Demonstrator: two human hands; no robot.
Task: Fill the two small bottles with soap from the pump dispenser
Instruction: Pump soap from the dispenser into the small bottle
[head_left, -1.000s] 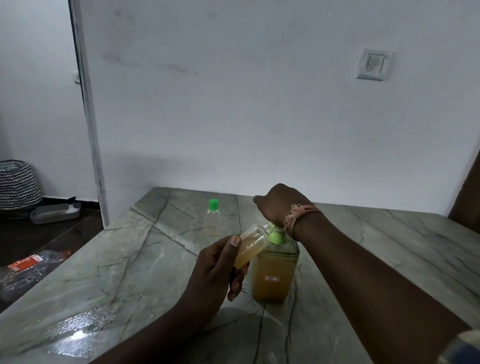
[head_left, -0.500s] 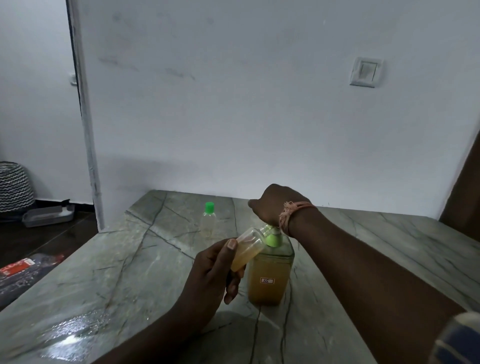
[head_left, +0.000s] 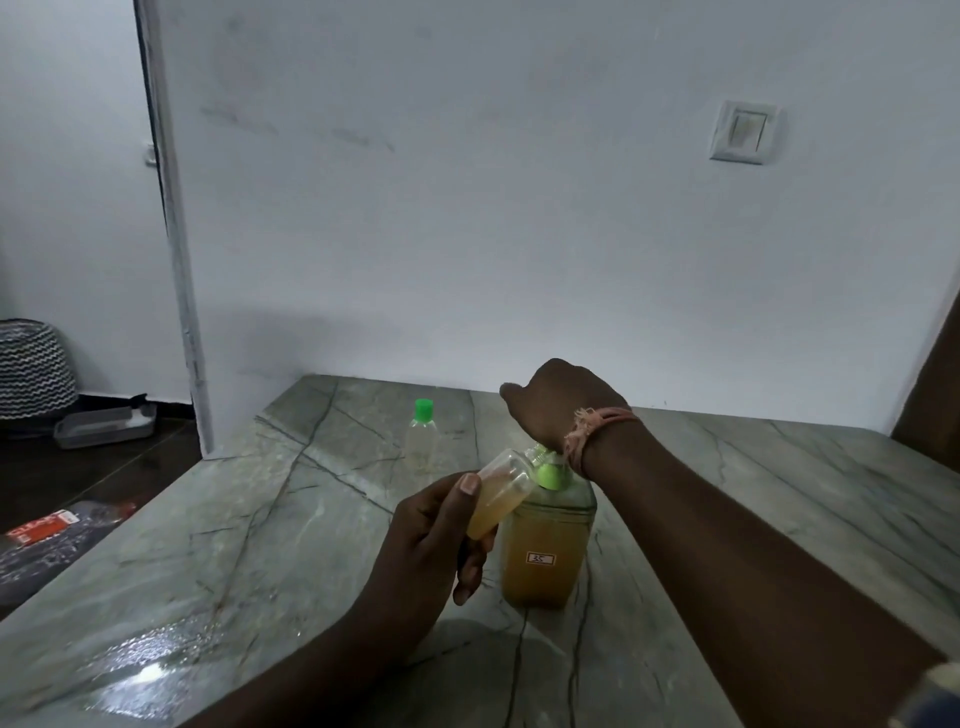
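The pump dispenser (head_left: 545, 551) is a clear bottle of amber soap with a green collar, standing mid-table. My right hand (head_left: 558, 402) lies closed over its pump head, hiding the head and spout. My left hand (head_left: 431, 545) holds a small uncapped bottle (head_left: 498, 493), tilted with its mouth up against the pump's neck; the lower part holds amber soap. A second small clear bottle (head_left: 422, 434) with a green cap stands upright farther back on the table, apart from both hands.
The marble table (head_left: 260, 545) has a wet, shiny patch at its front left. A white wall with a light switch (head_left: 743, 132) rises behind. On the floor to the left are a patterned basket (head_left: 31, 369), a grey tray (head_left: 104, 426) and a plastic bottle (head_left: 47, 535).
My right hand stays on the pump head and my left keeps the small bottle at the spout. The camera view has drifted slightly; the objects have not shifted on the table.
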